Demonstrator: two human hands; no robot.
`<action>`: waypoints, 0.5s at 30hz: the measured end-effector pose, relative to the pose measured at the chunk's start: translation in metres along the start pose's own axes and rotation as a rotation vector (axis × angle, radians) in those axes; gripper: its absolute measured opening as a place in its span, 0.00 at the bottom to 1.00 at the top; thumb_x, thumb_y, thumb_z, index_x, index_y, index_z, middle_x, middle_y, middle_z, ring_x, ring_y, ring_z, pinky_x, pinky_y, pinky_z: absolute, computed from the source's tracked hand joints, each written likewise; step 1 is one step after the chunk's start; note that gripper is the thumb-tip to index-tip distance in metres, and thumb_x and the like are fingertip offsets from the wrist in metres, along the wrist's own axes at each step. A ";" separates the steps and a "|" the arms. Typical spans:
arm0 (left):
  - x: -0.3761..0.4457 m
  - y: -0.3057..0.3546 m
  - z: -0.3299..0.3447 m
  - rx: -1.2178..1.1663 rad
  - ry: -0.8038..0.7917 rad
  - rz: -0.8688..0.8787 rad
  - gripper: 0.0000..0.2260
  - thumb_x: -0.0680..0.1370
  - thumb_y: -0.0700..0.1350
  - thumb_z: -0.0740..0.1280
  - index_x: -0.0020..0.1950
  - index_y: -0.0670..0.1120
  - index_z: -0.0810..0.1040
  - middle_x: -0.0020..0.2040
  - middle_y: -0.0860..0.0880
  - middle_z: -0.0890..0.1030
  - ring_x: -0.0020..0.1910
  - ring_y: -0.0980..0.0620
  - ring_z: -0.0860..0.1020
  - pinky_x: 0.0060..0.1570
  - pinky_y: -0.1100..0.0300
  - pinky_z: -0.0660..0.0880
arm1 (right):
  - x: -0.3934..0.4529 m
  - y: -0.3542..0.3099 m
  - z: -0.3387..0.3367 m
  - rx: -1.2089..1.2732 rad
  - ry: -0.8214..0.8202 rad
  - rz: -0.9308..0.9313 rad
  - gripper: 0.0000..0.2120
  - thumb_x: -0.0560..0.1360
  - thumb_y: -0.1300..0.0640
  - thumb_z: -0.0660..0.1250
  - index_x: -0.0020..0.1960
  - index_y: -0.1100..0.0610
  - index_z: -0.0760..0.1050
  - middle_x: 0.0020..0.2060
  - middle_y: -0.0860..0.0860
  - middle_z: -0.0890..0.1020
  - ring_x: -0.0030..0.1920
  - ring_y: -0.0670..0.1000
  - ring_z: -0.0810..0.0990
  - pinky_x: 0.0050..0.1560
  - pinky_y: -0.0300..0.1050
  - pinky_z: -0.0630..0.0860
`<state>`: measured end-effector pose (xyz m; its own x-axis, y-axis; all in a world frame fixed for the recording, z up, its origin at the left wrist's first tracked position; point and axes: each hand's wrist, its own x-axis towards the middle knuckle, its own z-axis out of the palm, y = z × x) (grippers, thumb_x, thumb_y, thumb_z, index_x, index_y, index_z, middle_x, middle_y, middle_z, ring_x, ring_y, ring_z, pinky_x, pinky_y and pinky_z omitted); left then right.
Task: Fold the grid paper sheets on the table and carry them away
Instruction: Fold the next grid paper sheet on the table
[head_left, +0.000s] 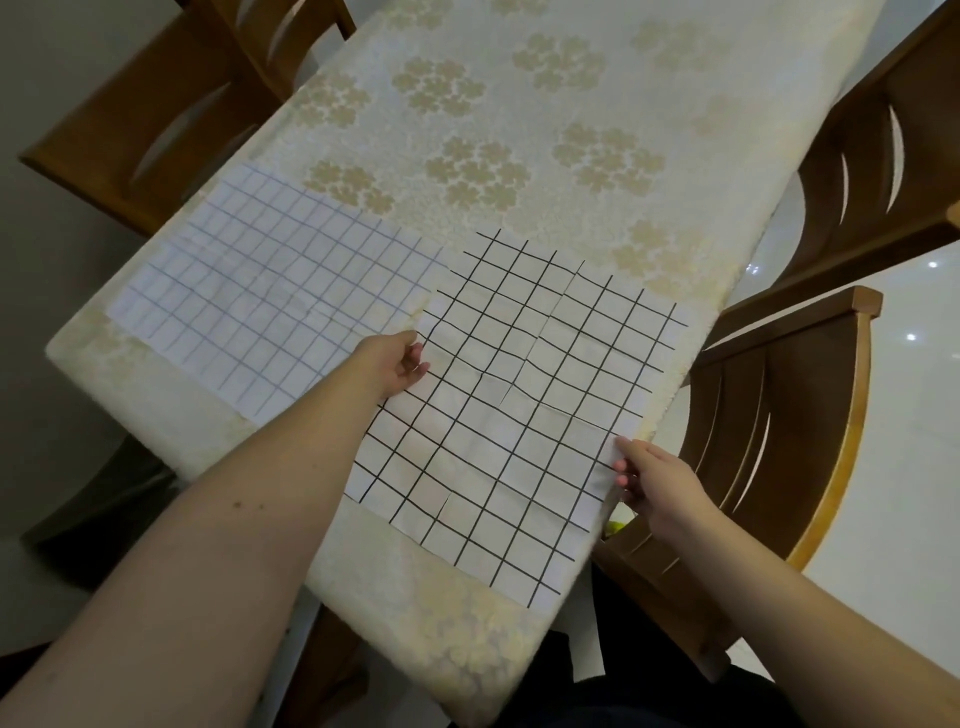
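Two white grid paper sheets lie flat side by side on the table (467, 104). The sheet with bold black lines (519, 405) is the nearer one, creased from old folds, reaching the table's right edge. My left hand (397, 364) pinches its left edge, thumb on top. My right hand (649, 478) pinches its right edge where it meets the table's side. The sheet with thin blue lines (270, 296) lies to the left, touched by neither hand.
A cream cloth with gold flower clusters covers the table. Wooden chairs stand close around it: one at the right (769, 441) beside my right hand, another further back right (872, 171), and one at the far left (171, 104). Glossy white floor shows at right.
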<state>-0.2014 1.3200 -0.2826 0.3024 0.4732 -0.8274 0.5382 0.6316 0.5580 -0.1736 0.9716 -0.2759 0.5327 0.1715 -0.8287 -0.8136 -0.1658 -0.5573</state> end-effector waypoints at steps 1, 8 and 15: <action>-0.002 0.001 0.001 -0.012 -0.023 -0.001 0.05 0.81 0.41 0.65 0.46 0.41 0.75 0.33 0.49 0.74 0.26 0.58 0.73 0.30 0.60 0.80 | -0.001 -0.001 -0.002 0.016 -0.004 0.000 0.06 0.78 0.54 0.67 0.50 0.58 0.79 0.32 0.50 0.77 0.28 0.46 0.73 0.35 0.42 0.73; -0.021 0.001 0.003 0.030 -0.092 0.050 0.04 0.81 0.38 0.63 0.52 0.37 0.73 0.38 0.44 0.75 0.35 0.52 0.77 0.29 0.59 0.81 | -0.011 -0.014 -0.014 0.090 -0.004 -0.027 0.04 0.77 0.56 0.68 0.48 0.57 0.78 0.30 0.50 0.76 0.27 0.45 0.70 0.33 0.39 0.71; -0.044 0.007 -0.004 0.001 -0.091 0.119 0.04 0.82 0.39 0.63 0.48 0.39 0.73 0.35 0.46 0.72 0.30 0.54 0.72 0.31 0.58 0.82 | -0.024 -0.033 -0.028 0.084 -0.009 -0.118 0.05 0.78 0.57 0.66 0.44 0.57 0.75 0.29 0.48 0.73 0.28 0.45 0.69 0.34 0.40 0.68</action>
<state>-0.2138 1.3061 -0.2424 0.4341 0.4875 -0.7576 0.4950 0.5736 0.6527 -0.1532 0.9452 -0.2387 0.6242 0.1933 -0.7569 -0.7621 -0.0622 -0.6444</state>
